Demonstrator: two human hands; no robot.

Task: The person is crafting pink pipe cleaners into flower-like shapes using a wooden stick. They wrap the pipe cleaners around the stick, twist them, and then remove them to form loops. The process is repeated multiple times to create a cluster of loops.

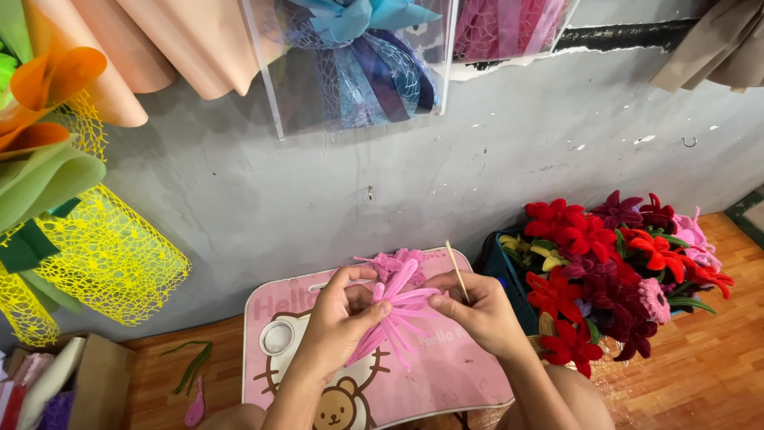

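my left hand [338, 318] pinched a bundle of pink pipe cleaners [394, 310] at its middle, their ends fanning out over the pink cartoon lap tabletop [446, 378]. my right hand [477, 310] gripped the bundle from the other side, fingers closed, with a thin wooden skewer [457, 271] held upright between them. just right of that stood a basket of red, maroon and pink pipe-cleaner flowers [613, 263]. farther left, yellow mesh wrap [111, 263] hung against the grey wall [398, 183].
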